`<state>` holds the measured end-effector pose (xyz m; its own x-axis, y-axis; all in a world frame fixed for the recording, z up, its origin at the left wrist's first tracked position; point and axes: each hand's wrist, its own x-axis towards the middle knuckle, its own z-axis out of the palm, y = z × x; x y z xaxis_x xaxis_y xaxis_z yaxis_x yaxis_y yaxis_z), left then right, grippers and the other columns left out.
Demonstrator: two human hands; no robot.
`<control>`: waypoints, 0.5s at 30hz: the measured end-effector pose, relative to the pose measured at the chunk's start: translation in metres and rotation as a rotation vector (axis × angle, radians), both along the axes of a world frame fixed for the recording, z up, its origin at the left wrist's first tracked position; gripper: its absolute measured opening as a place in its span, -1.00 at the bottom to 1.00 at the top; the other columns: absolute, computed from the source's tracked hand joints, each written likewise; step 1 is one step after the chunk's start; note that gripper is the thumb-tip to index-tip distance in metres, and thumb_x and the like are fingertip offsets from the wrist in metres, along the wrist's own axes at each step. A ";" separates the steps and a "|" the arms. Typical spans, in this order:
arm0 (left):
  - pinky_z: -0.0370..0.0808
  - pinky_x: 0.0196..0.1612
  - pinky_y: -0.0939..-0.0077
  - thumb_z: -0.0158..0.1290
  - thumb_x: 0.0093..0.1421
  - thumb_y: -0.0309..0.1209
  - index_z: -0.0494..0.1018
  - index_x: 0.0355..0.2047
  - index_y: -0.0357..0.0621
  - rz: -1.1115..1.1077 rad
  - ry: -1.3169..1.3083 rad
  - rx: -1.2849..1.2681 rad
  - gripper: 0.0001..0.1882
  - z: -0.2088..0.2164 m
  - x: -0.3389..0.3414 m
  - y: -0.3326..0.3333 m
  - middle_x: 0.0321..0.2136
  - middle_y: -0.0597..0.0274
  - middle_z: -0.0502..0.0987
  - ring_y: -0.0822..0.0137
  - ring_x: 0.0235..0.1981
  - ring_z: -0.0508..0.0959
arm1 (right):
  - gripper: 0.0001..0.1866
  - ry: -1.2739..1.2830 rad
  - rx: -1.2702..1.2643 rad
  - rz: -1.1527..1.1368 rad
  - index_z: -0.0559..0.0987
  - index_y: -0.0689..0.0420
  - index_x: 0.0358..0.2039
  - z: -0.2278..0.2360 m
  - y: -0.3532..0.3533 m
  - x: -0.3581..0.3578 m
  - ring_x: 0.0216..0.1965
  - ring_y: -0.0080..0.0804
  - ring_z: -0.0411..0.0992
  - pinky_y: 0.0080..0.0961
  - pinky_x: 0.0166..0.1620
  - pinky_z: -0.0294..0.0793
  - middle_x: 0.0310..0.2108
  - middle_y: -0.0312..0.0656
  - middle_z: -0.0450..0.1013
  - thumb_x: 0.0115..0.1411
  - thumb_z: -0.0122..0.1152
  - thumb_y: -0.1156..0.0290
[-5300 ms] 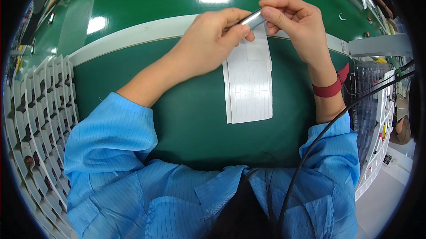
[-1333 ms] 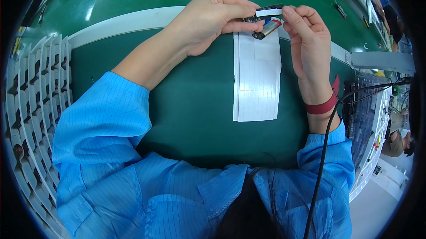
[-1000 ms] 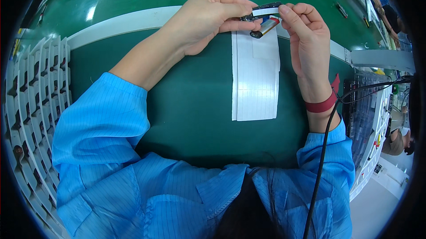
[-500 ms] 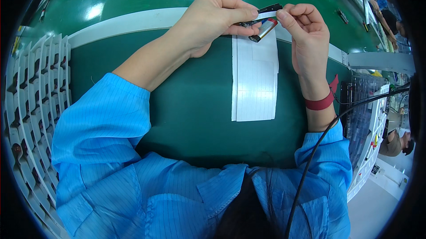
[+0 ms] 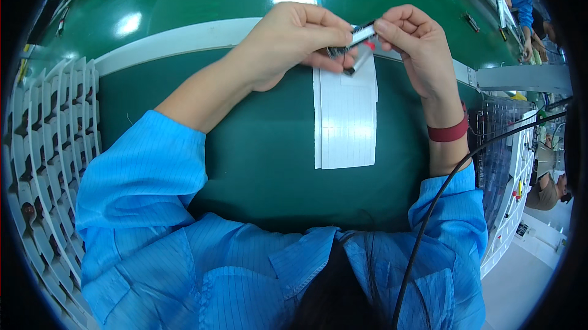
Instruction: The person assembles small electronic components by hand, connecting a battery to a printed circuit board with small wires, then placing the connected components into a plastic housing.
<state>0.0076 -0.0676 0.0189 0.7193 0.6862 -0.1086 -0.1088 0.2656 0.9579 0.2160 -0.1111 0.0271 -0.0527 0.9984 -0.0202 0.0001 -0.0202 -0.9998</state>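
My left hand (image 5: 294,33) pinches a narrow black circuit board (image 5: 336,52) between thumb and fingers, above the far edge of the mat. Along the board lies a white strip (image 5: 362,35), its right end between the thumb and fingertips of my right hand (image 5: 416,39). Below the board hangs a small silver battery pouch (image 5: 362,60) with a red part near its top, blurred by motion. Under the hands, white label sheets (image 5: 347,125) lie stacked on the dark green mat (image 5: 263,146). A red band (image 5: 448,132) circles my right wrist.
A white slotted tray (image 5: 52,122) stands at the left. Clear plastic trays (image 5: 495,140) are at the right. A white curved rail (image 5: 184,40) borders the mat's far side. A black cable (image 5: 438,198) crosses my right arm. A person in blue (image 5: 522,2) works at the far right.
Both hands have come slightly nearer with the board. The board and white strip are tilted more steeply, and the battery pouch has swung slightly. The label sheets appear a little further left.
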 end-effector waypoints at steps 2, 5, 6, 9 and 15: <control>0.57 -0.49 0.70 -0.03 0.14 -0.36 0.34 -0.17 -0.44 -0.268 -0.108 -0.274 -0.65 0.004 -0.004 0.006 -0.39 0.03 0.50 0.35 -0.42 0.56 | -0.80 0.058 -0.013 0.084 0.43 0.21 -0.34 0.009 -0.002 0.000 -0.44 -0.62 0.39 -0.74 -0.37 0.38 -0.45 -0.28 0.43 -0.02 0.21 0.57; 0.59 -0.53 0.68 -0.06 0.15 -0.40 0.30 -0.14 -0.50 -0.451 -0.189 -0.289 -0.63 0.004 -0.008 0.010 -0.38 -0.05 0.47 0.28 -0.40 0.57 | -0.79 0.139 -0.024 0.242 0.43 0.20 -0.33 0.016 -0.003 -0.002 -0.43 -0.64 0.39 -0.76 -0.37 0.37 -0.44 -0.29 0.43 -0.02 0.20 0.58; 0.60 -0.54 0.65 -0.07 0.14 -0.42 0.27 -0.11 -0.53 -0.494 -0.201 -0.295 -0.61 0.000 -0.009 0.012 -0.38 -0.11 0.46 0.22 -0.39 0.57 | -0.78 0.162 -0.018 0.317 0.42 0.20 -0.32 0.017 -0.003 -0.004 -0.42 -0.65 0.39 -0.76 -0.35 0.38 -0.44 -0.29 0.43 -0.02 0.20 0.58; 0.60 -0.53 0.65 -0.06 0.13 -0.44 0.28 -0.12 -0.53 -0.518 -0.174 -0.282 -0.62 0.000 -0.007 0.012 -0.37 -0.11 0.46 0.23 -0.40 0.57 | -0.78 0.079 0.080 0.332 0.42 0.21 -0.33 0.018 -0.004 -0.003 -0.40 -0.64 0.40 -0.75 -0.32 0.39 -0.45 -0.28 0.43 -0.03 0.21 0.58; 0.58 -0.48 0.66 -0.01 0.11 -0.43 0.36 -0.14 -0.40 -0.212 -0.015 -0.152 -0.67 0.005 -0.004 0.005 -0.40 0.06 0.50 0.35 -0.45 0.56 | -0.71 -0.669 0.708 -0.074 0.37 0.25 -0.28 0.004 -0.008 -0.018 -0.32 -0.55 0.37 -0.65 -0.21 0.39 -0.37 -0.21 0.38 -0.04 0.20 0.67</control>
<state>0.0040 -0.0621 0.0244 0.8474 0.4968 -0.1872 -0.0493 0.4247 0.9040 0.1977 -0.1187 0.0312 -0.1855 0.7912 0.5827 0.5949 0.5624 -0.5743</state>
